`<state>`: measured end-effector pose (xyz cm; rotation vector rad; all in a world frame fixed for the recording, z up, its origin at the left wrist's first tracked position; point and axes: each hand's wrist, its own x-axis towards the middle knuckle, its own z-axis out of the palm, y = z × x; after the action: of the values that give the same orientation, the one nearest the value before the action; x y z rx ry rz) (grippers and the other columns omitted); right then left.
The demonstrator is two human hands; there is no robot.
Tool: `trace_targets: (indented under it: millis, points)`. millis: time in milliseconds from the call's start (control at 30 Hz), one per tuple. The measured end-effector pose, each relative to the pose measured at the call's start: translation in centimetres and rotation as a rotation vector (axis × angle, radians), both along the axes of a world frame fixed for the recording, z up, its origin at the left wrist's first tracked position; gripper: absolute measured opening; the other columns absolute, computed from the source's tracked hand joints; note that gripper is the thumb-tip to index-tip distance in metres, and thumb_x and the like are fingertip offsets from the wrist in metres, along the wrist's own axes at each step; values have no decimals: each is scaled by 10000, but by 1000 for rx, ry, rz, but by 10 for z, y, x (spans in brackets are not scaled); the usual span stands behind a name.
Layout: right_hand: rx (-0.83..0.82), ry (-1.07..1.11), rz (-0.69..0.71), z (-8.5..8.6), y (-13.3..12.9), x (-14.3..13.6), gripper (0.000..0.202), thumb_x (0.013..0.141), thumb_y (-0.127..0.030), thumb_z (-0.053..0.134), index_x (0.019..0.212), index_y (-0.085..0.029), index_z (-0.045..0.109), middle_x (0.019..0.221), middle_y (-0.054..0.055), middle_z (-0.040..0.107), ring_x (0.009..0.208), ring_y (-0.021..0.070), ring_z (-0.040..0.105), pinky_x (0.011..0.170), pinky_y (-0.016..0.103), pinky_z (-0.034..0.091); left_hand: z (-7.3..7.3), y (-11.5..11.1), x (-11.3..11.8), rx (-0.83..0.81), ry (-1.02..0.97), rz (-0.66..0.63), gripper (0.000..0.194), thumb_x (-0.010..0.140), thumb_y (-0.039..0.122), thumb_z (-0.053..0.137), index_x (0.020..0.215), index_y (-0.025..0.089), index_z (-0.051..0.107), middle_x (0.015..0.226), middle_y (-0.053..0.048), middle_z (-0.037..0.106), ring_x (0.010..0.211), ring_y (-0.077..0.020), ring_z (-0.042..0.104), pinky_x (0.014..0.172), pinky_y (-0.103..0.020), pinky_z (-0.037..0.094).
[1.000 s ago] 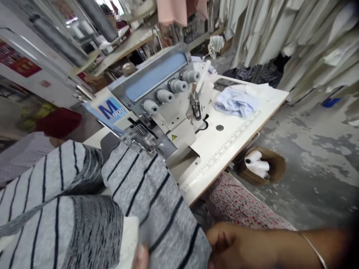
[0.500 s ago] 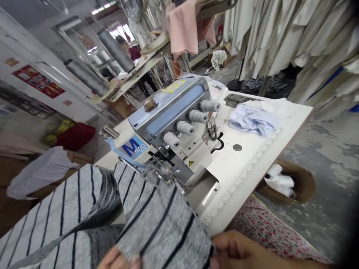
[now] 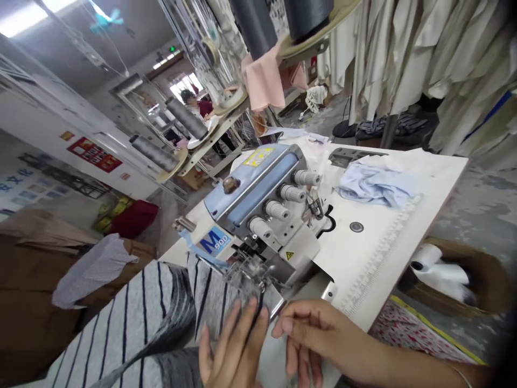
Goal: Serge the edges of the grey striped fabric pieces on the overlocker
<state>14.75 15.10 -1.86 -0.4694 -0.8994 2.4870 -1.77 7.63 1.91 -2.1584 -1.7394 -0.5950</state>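
Grey fabric with dark stripes (image 3: 205, 293) lies under the presser-foot area of a blue and white overlock sewing machine (image 3: 258, 199). Flat on this fabric, just in front of the foot, rests my left hand (image 3: 238, 345), its fingers stretched and apart. My right hand (image 3: 323, 337) is beside it, near the machine's front plate, fingers loosely curled and apart with no fabric visible in them. To the left, a thick stack of the same striped fabric (image 3: 137, 307) is folded over on the table.
A light blue cloth (image 3: 375, 180) lies on the white table (image 3: 363, 258) at right. Below the table edge, a box (image 3: 490, 275) holds white thread cones (image 3: 444, 272). Dark thread cones (image 3: 186, 118) stand above the machine. Pale garments (image 3: 391, 59) hang behind; a person (image 3: 204, 105) is in the background.
My left hand has gone from gripping the striped fabric's near edge to lying flat by the foot. My right hand has let go of the fabric, which now reaches less far towards me. The view has shifted.
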Motion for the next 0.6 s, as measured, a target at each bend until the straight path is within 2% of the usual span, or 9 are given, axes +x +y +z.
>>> trace_targets:
  millis: [67, 167, 267, 333, 433, 533, 600]
  points:
    - [1, -16, 0, -7, -3, 2, 576, 794, -670, 637, 965, -123, 576, 647, 22, 673, 425, 80, 598, 371, 127, 396, 3, 6, -10, -106, -124, 29, 651, 993, 454, 16, 1314, 344, 572, 1312, -23, 629, 1293, -207, 495, 1169, -468, 116]
    - [18, -40, -44, -14, -9, 9, 534, 812, -635, 645, 953, -125, 576, 618, 4, 655, 426, 82, 593, 394, 142, 413, 11, 20, -19, -201, -267, 67, 562, 1014, 434, 114, 1288, 344, 598, 1360, -4, 594, 1347, -204, 447, 1169, -473, 146]
    - [44, -59, -68, -13, -11, 16, 490, 826, -598, 657, 947, -130, 579, 614, -9, 636, 449, 83, 592, 432, 166, 442, 15, 30, -20, -167, -406, 118, 485, 1024, 392, 206, 1235, 335, 638, 1343, -1, 607, 1335, -184, 461, 1179, -449, 181]
    - [68, -65, -64, -13, -11, 19, 466, 841, -579, 652, 954, -132, 583, 626, -11, 631, 469, 83, 593, 449, 175, 449, 15, 27, -17, -123, -476, 172, 476, 1026, 371, 223, 1207, 317, 659, 1338, -8, 611, 1337, -186, 459, 1172, -442, 226]
    - [95, -74, -60, -15, -10, 23, 448, 853, -566, 647, 966, -137, 583, 646, -12, 627, 489, 88, 595, 465, 191, 463, 14, 10, -8, -66, -435, 223, 387, 1012, 331, 330, 1294, 307, 593, 1400, -10, 557, 1366, -197, 422, 1130, -425, 317]
    - [129, -92, -33, -16, -9, 25, 434, 869, -554, 635, 977, -136, 589, 664, -10, 628, 505, 95, 599, 480, 205, 467, 12, -12, 4, -32, -256, 262, 406, 962, 260, 481, 1366, 289, 518, 1443, -22, 509, 1377, -222, 387, 1087, -412, 366]
    - [173, -86, -2, -11, -9, 28, 410, 894, -534, 616, 977, -132, 606, 689, 1, 642, 547, 94, 611, 521, 210, 475, 8, -24, 17, 25, -133, 271, 428, 926, 201, 536, 1345, 288, 537, 1391, -27, 550, 1299, -238, 443, 1044, -415, 393]
